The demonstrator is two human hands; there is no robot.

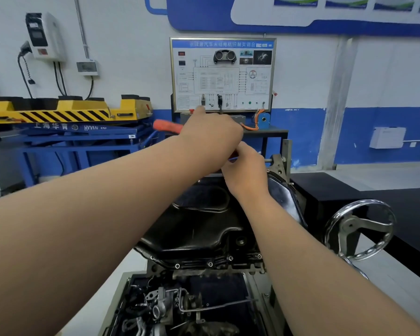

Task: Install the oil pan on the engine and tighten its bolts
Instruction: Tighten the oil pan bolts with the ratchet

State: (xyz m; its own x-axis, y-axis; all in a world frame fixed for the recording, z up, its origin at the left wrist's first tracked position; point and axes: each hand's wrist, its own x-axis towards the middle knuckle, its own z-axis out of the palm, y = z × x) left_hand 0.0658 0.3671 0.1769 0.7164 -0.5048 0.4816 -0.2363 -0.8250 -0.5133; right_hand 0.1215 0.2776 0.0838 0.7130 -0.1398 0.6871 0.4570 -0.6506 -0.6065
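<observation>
From my remote seat, the far end of the job is the hardest part to read. My left hand [211,139] is wrapped around an orange-handled tool [168,126]. Only the handle pokes out to the left, and the working end is hidden behind the hand. My right hand [246,172] sits just below it at the far rim of the oil pan [204,229], with its fingers drawn together next to a thin blue sliver [233,159]. I cannot tell whether they pinch it or what it is. Both forearms cover much of the pan's middle and right side.

The black pan lies on top of the engine [204,271] with its near flange facing me. Four bolts [210,264] are seated along that edge, but the far flange is blocked from view. To the right, a blurred metal handwheel [359,230] stands near the pan. Below the engine, a tray of parts [180,309] is cut off by the bottom edge and too cluttered to sort out.

Behind it all, a wiring training board [222,73] leans against a white-and-blue wall. A yellow striped platform [58,110] rests on a blue lift table [78,138] at the left. A charger box [45,36] hangs on the wall above that.
</observation>
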